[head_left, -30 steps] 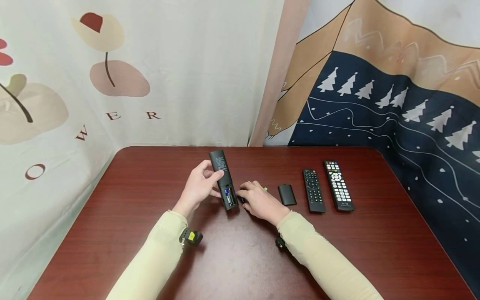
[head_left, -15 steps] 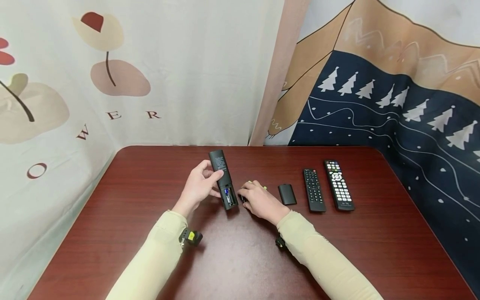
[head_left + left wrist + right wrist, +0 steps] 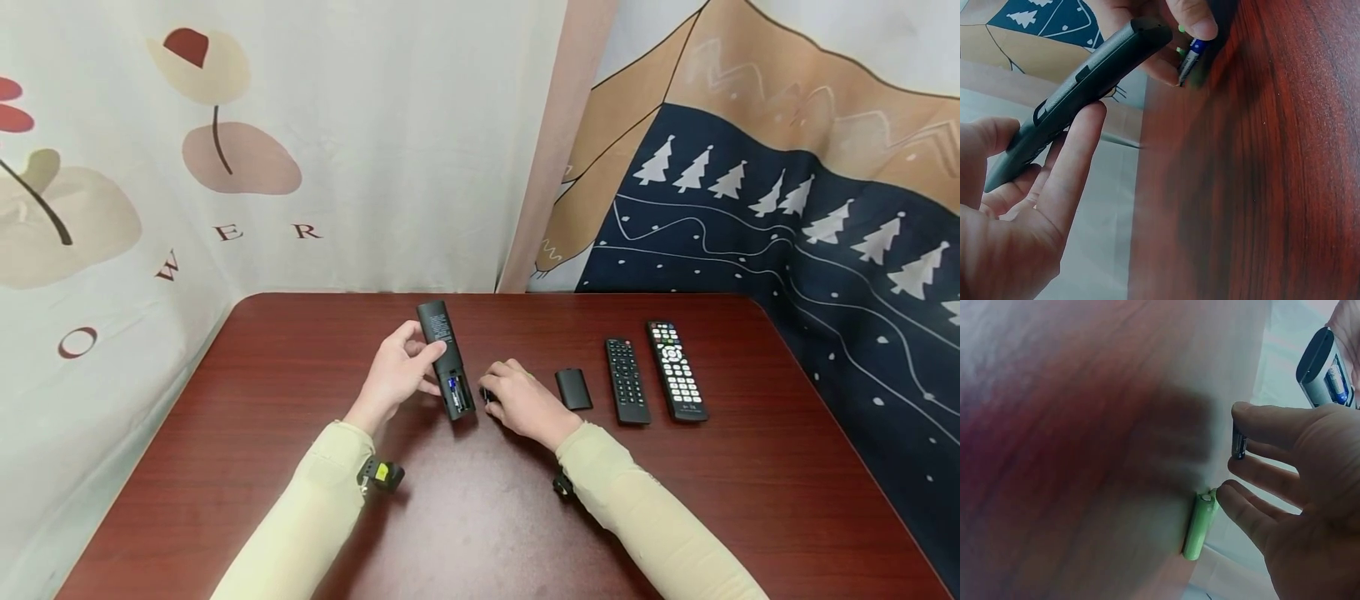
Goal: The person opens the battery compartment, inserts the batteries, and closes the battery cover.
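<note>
Remote control [image 3: 451, 362] aloft in the left hand, battery bay [image 3: 457, 392] bared

I have it on my head feed: black, long, back turned up, held over the table [image 3: 480, 517] a touch left of centre, open bay at the near end. The left hand [image 3: 397, 367] is grasping it, thumb across the back, fingers bracing the other side. Across to the right hand [image 3: 521, 400], which pinches a loose battery [image 3: 1239, 442] just beside that open end!

Handling, as I judge it: the remote should be light and stiff, a hard plastic shell, mildly slick. I'd grip mid-body by the long edges, leaving the bay uncovered, exactly the area the left hand is using. The loose battery looks the trickier customer: hard, smooth, round, dense for its size, ready to roll out of a careless pinch. I'd take its barrel at the middle, ends free.

A seated battery [image 3: 1337, 382] shows blue in the bay; at this angle I can't make out whether there's a vacant slot alongside. A green battery [image 3: 1197, 531] lies near the right fingertips. Farther right rests the battery cover [image 3: 573, 389], thin-looking, so edges only, no squeezing.
</note>
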`<control>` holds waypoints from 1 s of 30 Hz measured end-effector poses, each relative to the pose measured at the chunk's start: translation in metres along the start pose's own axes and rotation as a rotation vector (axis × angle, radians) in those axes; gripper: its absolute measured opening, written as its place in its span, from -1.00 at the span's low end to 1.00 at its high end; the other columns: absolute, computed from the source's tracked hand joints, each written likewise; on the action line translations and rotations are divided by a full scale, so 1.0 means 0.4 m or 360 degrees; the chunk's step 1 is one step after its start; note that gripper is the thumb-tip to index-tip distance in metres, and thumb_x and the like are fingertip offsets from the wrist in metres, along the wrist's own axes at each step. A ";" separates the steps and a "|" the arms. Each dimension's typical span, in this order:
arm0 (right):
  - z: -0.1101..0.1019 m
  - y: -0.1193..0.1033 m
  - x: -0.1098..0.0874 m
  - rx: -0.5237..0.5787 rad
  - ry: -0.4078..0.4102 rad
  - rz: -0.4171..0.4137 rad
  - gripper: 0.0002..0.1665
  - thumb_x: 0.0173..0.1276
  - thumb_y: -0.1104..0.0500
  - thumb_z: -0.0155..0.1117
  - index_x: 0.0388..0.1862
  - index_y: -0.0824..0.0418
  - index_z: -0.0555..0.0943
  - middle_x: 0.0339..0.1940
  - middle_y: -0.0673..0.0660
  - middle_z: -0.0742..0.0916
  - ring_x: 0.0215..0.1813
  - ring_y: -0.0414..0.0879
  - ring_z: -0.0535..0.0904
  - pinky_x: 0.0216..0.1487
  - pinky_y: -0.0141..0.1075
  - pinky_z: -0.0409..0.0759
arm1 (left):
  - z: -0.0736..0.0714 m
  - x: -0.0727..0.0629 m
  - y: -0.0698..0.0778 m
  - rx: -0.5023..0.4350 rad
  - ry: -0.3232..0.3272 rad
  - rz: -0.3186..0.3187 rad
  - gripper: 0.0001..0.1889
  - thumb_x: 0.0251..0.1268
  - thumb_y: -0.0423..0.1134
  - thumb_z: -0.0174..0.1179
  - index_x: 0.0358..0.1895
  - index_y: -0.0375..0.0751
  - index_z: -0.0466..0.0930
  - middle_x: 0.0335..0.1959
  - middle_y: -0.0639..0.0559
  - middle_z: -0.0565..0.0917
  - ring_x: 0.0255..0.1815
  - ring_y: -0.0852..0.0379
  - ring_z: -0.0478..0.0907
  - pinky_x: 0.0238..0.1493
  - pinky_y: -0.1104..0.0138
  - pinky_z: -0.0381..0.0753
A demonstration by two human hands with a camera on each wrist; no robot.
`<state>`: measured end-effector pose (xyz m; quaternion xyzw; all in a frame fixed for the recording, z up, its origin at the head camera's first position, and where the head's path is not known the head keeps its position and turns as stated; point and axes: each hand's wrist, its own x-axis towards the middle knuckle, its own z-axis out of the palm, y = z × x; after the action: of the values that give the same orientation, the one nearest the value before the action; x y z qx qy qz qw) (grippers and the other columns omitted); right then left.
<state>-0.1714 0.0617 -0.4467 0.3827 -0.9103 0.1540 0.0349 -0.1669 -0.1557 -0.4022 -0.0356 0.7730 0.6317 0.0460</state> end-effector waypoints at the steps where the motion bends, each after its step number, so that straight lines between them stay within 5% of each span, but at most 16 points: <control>1: -0.002 0.000 0.000 0.0003 0.0013 -0.0005 -0.68 0.34 0.25 0.48 0.06 0.27 0.72 -0.01 0.16 0.70 0.04 0.05 0.58 0.09 -0.16 0.66 | 0.001 0.001 0.000 -0.0001 -0.0003 -0.0001 -0.72 0.51 -0.29 0.20 0.15 -0.31 0.44 -0.22 -0.31 0.70 -0.48 0.03 0.71 -0.39 -0.03 0.80; 30: -0.025 -0.014 -0.016 0.0158 0.0243 -0.0091 -0.64 0.33 0.30 0.48 0.10 0.32 0.69 0.05 0.14 0.70 0.07 0.01 0.61 0.13 -0.19 0.66 | 0.005 0.010 0.000 0.0023 -0.0014 0.0002 -0.69 0.52 -0.26 0.20 0.17 -0.32 0.44 -0.20 -0.33 0.70 -0.47 0.04 0.72 -0.40 0.03 0.80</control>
<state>-0.1635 0.0653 -0.4369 0.3969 -0.8850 0.2265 0.0895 -0.1710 -0.1536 -0.4032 -0.0320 0.7774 0.6262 0.0491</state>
